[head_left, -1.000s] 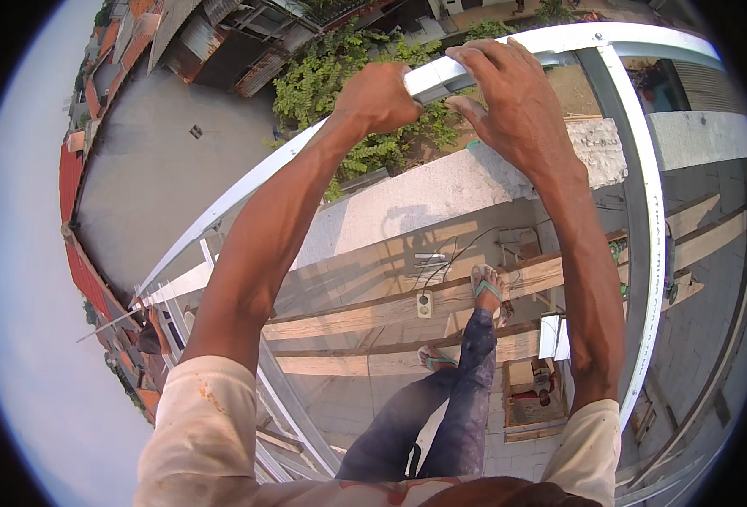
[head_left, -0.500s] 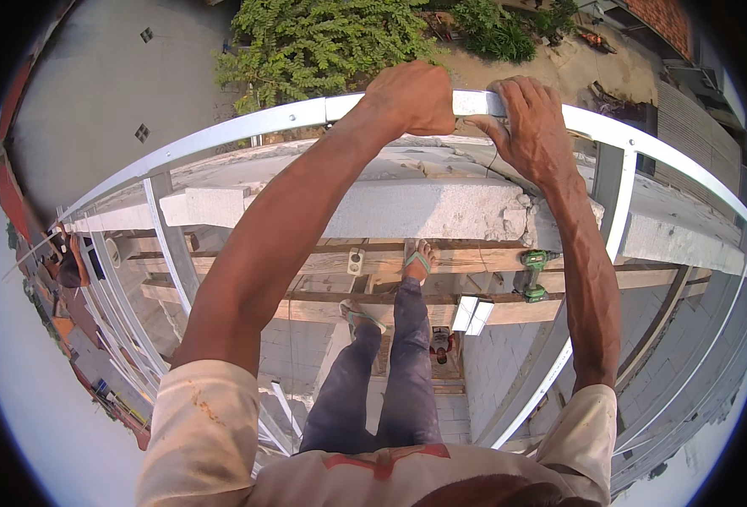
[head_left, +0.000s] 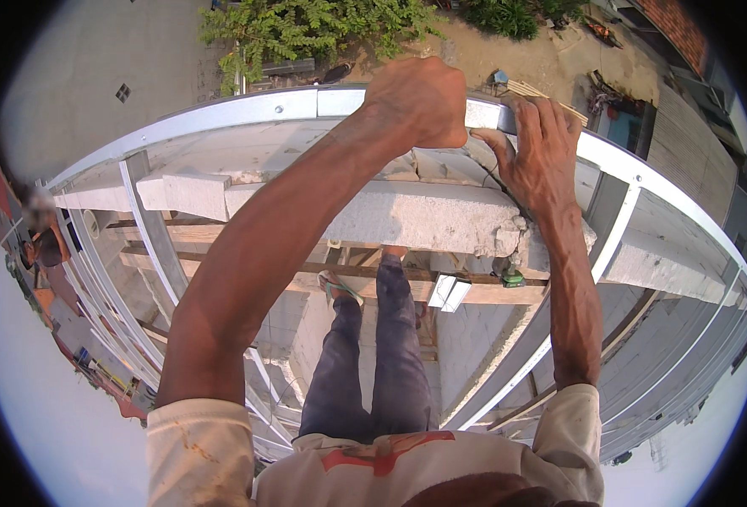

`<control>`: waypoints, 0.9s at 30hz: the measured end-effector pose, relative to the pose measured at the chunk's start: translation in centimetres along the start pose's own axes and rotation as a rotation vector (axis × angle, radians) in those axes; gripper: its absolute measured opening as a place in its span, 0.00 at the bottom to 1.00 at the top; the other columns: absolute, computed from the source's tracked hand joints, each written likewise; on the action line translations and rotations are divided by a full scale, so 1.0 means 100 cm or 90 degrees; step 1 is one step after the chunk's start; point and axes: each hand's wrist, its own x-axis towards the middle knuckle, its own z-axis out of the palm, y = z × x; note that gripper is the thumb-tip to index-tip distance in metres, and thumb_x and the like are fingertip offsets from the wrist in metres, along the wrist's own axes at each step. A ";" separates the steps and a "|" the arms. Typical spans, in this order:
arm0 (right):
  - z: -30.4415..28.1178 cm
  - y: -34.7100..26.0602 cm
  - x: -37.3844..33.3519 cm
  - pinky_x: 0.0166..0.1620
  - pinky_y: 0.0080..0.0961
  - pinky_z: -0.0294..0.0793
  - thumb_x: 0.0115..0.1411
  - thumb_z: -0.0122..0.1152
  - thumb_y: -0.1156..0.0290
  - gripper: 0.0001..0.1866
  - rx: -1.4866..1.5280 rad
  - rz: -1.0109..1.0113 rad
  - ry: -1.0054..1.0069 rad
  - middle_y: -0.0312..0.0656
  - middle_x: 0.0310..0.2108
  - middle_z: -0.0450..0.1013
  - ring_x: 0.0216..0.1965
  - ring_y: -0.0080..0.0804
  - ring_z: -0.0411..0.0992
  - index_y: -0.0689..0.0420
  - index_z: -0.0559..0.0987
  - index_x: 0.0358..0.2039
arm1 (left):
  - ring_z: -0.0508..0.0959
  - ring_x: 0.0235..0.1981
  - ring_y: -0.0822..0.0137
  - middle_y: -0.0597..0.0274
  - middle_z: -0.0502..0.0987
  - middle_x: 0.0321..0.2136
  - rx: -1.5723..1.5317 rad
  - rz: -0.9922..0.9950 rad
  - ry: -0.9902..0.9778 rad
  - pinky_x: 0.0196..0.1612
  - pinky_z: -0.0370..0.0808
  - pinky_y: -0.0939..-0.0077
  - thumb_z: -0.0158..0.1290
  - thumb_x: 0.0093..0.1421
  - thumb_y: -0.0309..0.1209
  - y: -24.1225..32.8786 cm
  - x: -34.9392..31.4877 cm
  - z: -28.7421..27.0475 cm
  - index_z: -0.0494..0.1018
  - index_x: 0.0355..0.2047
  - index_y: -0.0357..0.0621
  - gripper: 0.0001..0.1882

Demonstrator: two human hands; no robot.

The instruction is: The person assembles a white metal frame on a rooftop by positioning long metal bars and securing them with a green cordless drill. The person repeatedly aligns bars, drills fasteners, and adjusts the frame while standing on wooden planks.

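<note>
A long silvery metal rail [head_left: 280,108] runs across in front of me, bending down toward both sides of the view. My left hand [head_left: 424,101] is closed in a fist around it near the middle. A short stretch to the right, my right hand [head_left: 542,152] grips the same rail, its fingers over the top and its thumb on the near side. Between the two hands a piece of the rail shows bare. Metal uprights [head_left: 618,220] meet the rail from below. Whether the left fist also holds something small is hidden.
Below the rail lies a rough concrete beam [head_left: 424,211] with a broken right end. My sandalled feet are at wooden planks [head_left: 492,291], near a green drill [head_left: 513,277] and a white rectangular object [head_left: 449,292]. Another person [head_left: 51,247] is at far left. Ground and a tree [head_left: 306,34] lie far below.
The view has tilted and shifted, showing more ground beyond the rail. Both hands keep their hold on the rail. The drill is now mostly hidden behind the concrete beam.
</note>
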 end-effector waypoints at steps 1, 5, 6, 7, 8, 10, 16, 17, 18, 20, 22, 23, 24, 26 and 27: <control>-0.001 -0.001 0.000 0.51 0.46 0.61 0.58 0.71 0.46 0.30 0.003 0.003 -0.005 0.42 0.42 0.73 0.49 0.43 0.71 0.58 0.77 0.48 | 0.84 0.29 0.43 0.42 0.81 0.24 -0.002 -0.005 0.001 0.37 0.82 0.54 0.59 0.41 0.32 0.000 0.000 0.000 0.82 0.23 0.35 0.12; -0.002 -0.002 0.002 0.51 0.47 0.60 0.57 0.71 0.46 0.30 0.003 0.015 -0.021 0.42 0.43 0.73 0.49 0.43 0.70 0.58 0.77 0.48 | 0.84 0.30 0.45 0.43 0.82 0.25 -0.001 -0.027 -0.086 0.37 0.83 0.56 0.59 0.42 0.32 0.002 0.003 -0.008 0.83 0.25 0.36 0.12; -0.003 -0.001 0.001 0.51 0.47 0.61 0.57 0.71 0.46 0.30 0.005 0.022 -0.034 0.42 0.43 0.72 0.49 0.43 0.70 0.58 0.77 0.47 | 0.84 0.31 0.45 0.43 0.83 0.26 0.002 -0.022 -0.094 0.37 0.83 0.56 0.59 0.42 0.32 0.003 0.003 -0.009 0.83 0.25 0.36 0.12; -0.004 -0.002 0.001 0.52 0.47 0.61 0.58 0.71 0.47 0.30 0.010 0.027 -0.044 0.43 0.43 0.72 0.49 0.43 0.70 0.58 0.77 0.47 | 0.85 0.31 0.46 0.44 0.83 0.27 0.007 -0.021 -0.100 0.37 0.83 0.56 0.58 0.43 0.32 0.004 0.003 -0.011 0.83 0.26 0.36 0.13; -0.005 -0.002 0.001 0.52 0.47 0.61 0.58 0.71 0.47 0.30 0.015 0.031 -0.054 0.43 0.44 0.72 0.50 0.43 0.70 0.59 0.76 0.47 | 0.85 0.32 0.46 0.44 0.83 0.28 0.011 -0.021 -0.107 0.37 0.83 0.57 0.58 0.43 0.32 0.005 0.002 -0.013 0.84 0.27 0.36 0.13; -0.007 -0.002 0.003 0.53 0.47 0.61 0.58 0.71 0.48 0.29 0.020 0.023 -0.066 0.44 0.44 0.72 0.50 0.44 0.70 0.59 0.76 0.48 | 0.85 0.32 0.46 0.45 0.84 0.29 0.010 -0.024 -0.087 0.37 0.83 0.57 0.58 0.43 0.31 0.003 0.000 -0.011 0.84 0.27 0.37 0.13; -0.025 -0.020 0.015 0.58 0.46 0.64 0.58 0.72 0.60 0.27 0.007 0.053 -0.147 0.49 0.49 0.72 0.54 0.48 0.70 0.61 0.75 0.52 | 0.85 0.35 0.46 0.45 0.84 0.30 -0.010 -0.012 -0.066 0.39 0.83 0.56 0.57 0.43 0.31 0.004 -0.006 -0.012 0.85 0.28 0.39 0.13; -0.028 -0.027 0.020 0.59 0.47 0.65 0.58 0.71 0.62 0.27 -0.003 0.053 -0.176 0.50 0.50 0.72 0.55 0.48 0.70 0.61 0.74 0.54 | 0.85 0.35 0.46 0.44 0.84 0.31 -0.014 -0.002 -0.058 0.39 0.83 0.56 0.57 0.43 0.31 0.002 -0.007 -0.011 0.85 0.28 0.39 0.13; -0.028 -0.033 0.024 0.61 0.48 0.65 0.57 0.71 0.65 0.28 -0.013 0.054 -0.205 0.50 0.51 0.71 0.56 0.49 0.70 0.61 0.73 0.56 | 0.85 0.36 0.46 0.45 0.84 0.31 -0.013 -0.007 -0.061 0.39 0.83 0.56 0.57 0.44 0.31 -0.002 -0.007 -0.012 0.85 0.29 0.39 0.13; -0.016 -0.036 0.038 0.56 0.47 0.72 0.55 0.69 0.70 0.21 -0.039 0.048 -0.223 0.52 0.47 0.77 0.53 0.50 0.76 0.60 0.76 0.50 | 0.85 0.37 0.46 0.45 0.84 0.32 -0.022 0.004 -0.069 0.41 0.83 0.56 0.57 0.45 0.31 0.001 -0.006 -0.013 0.85 0.30 0.39 0.14; -0.007 -0.036 0.059 0.53 0.45 0.76 0.54 0.68 0.72 0.19 -0.057 0.064 -0.336 0.54 0.44 0.80 0.49 0.52 0.79 0.61 0.78 0.47 | 0.85 0.41 0.49 0.47 0.85 0.36 -0.017 -0.018 -0.063 0.45 0.83 0.58 0.58 0.46 0.35 0.001 -0.006 -0.011 0.86 0.34 0.43 0.16; -0.008 -0.037 0.069 0.52 0.45 0.77 0.53 0.66 0.73 0.18 -0.044 0.076 -0.386 0.54 0.42 0.80 0.47 0.53 0.80 0.62 0.78 0.45 | 0.85 0.43 0.51 0.48 0.85 0.38 -0.017 -0.028 -0.061 0.48 0.82 0.60 0.59 0.47 0.37 0.000 -0.006 -0.010 0.86 0.36 0.44 0.17; -0.013 -0.039 0.080 0.51 0.45 0.78 0.53 0.65 0.74 0.17 -0.031 0.088 -0.437 0.55 0.40 0.81 0.46 0.54 0.80 0.62 0.79 0.44 | 0.85 0.44 0.51 0.48 0.85 0.39 -0.021 -0.031 -0.059 0.48 0.82 0.60 0.59 0.48 0.37 0.000 -0.006 -0.008 0.86 0.37 0.45 0.17; -0.012 -0.038 0.087 0.51 0.46 0.78 0.52 0.62 0.74 0.15 -0.014 0.095 -0.491 0.56 0.38 0.82 0.45 0.55 0.81 0.63 0.80 0.42 | 0.85 0.45 0.51 0.49 0.85 0.40 -0.028 -0.030 -0.059 0.48 0.82 0.60 0.60 0.48 0.38 0.000 -0.006 -0.008 0.86 0.38 0.46 0.17; -0.011 -0.035 0.086 0.52 0.47 0.78 0.52 0.61 0.74 0.14 -0.009 0.088 -0.495 0.57 0.39 0.82 0.45 0.55 0.81 0.63 0.80 0.41 | 0.85 0.45 0.51 0.49 0.85 0.40 -0.023 -0.036 -0.070 0.48 0.82 0.60 0.60 0.48 0.38 0.000 -0.006 -0.009 0.86 0.38 0.46 0.18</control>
